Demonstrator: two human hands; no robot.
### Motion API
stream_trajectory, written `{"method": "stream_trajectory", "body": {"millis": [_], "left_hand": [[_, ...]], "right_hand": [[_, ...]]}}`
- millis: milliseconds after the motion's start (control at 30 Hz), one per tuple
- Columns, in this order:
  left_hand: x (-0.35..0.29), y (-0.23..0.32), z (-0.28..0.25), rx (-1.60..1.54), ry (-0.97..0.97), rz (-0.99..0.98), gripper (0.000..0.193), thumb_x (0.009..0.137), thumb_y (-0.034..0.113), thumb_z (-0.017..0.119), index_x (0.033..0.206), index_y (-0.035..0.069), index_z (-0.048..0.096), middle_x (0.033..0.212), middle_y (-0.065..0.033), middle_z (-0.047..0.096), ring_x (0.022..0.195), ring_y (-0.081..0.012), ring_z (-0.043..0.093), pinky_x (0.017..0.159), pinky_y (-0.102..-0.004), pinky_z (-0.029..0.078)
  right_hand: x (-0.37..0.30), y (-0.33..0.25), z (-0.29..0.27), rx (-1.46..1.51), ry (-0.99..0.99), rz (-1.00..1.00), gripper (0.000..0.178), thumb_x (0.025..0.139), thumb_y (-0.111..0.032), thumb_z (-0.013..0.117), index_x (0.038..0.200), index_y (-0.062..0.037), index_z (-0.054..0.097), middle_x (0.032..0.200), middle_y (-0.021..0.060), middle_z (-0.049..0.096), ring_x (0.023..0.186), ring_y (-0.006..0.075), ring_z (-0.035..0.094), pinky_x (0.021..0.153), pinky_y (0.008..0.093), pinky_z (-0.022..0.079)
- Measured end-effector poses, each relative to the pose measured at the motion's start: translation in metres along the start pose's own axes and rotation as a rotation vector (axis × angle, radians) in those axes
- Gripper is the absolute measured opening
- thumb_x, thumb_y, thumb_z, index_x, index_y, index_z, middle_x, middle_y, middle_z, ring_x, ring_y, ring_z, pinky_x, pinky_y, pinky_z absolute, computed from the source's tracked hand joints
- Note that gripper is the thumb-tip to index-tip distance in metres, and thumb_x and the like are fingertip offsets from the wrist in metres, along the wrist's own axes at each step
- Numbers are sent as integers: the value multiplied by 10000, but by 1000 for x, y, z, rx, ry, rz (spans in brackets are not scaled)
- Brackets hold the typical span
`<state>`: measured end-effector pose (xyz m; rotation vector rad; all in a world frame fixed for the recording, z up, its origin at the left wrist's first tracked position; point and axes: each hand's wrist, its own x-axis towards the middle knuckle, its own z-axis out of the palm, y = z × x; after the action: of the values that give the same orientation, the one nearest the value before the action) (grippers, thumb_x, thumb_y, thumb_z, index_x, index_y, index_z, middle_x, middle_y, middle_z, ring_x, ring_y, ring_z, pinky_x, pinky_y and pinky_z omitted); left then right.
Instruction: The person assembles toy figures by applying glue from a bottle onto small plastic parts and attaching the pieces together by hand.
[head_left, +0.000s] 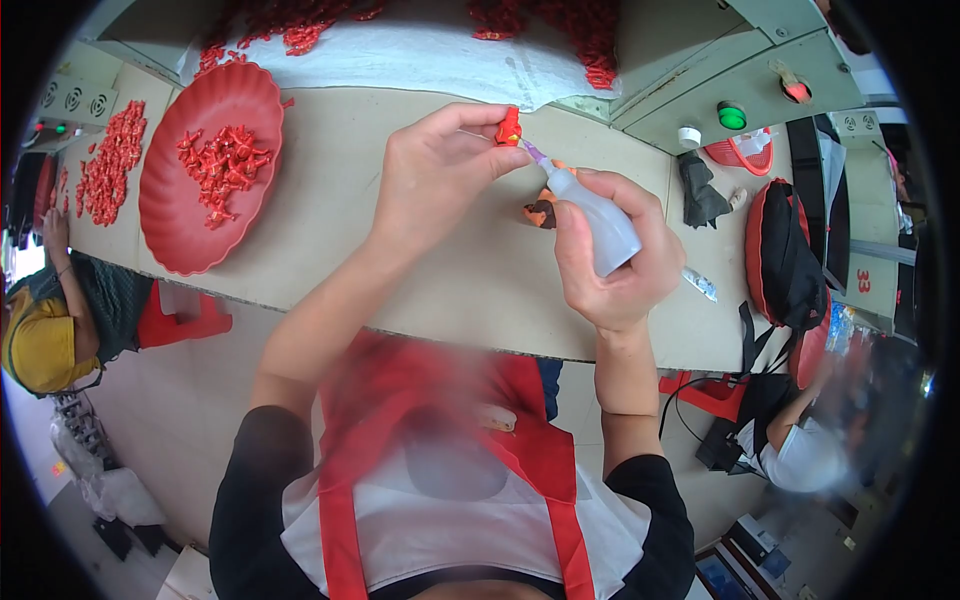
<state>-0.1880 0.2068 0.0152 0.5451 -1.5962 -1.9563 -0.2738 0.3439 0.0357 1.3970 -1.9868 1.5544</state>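
My left hand (435,175) pinches a small red figurine (509,128) with yellow marks, upright between thumb and fingertips. In my right hand (630,255) is a translucent white squeeze bottle (603,222), tilted up to the left. Its purple needle tip (535,153) points at the lower part of the figurine and seems to touch it or nearly so. Behind the bottle, partly covered by my right hand, shows an orange and dark brown item (542,211) whose kind I cannot make out. Both hands are above the pale worktable (330,215).
A red scalloped plate (165,200) with several small red figurines stands at left, more figurines (112,165) beyond it. Along the back, white cloth (400,70) bears red pieces. A black and red bag (780,240), dark cloth (702,190) and red basket (745,155) are at right. Co-workers sit both sides.
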Motion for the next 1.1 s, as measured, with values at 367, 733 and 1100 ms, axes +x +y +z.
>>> {"method": "stream_trajectory", "body": {"millis": [367, 733, 1100], "left_hand": [[31, 5, -45, -14, 260, 178, 312, 761, 36, 681, 1039, -65, 585, 879, -98, 639, 799, -150, 630, 732, -252, 494], [33, 6, -48, -202, 248, 135, 340, 743, 47, 698, 1036, -76, 578, 857, -92, 623, 784, -164, 636, 723, -263, 508], [3, -4, -5, 170, -1, 84, 288, 785, 2, 655, 1063, -31, 589, 916, -70, 629, 834, -116, 617, 722, -227, 506]], "right_hand": [[14, 12, 18, 537, -188, 854, 188, 708, -12, 651, 883, 1, 584, 758, 53, 629, 662, 112, 601, 581, 238, 475], [5, 26, 68, -282, -783, 335, 216, 726, -149, 633, 873, 10, 628, 782, 214, 624, 709, 338, 621, 669, 404, 480], [16, 16, 13, 748, -63, 701, 173, 766, 13, 643, 935, 46, 619, 869, 108, 638, 658, 118, 607, 475, 223, 522]]}}
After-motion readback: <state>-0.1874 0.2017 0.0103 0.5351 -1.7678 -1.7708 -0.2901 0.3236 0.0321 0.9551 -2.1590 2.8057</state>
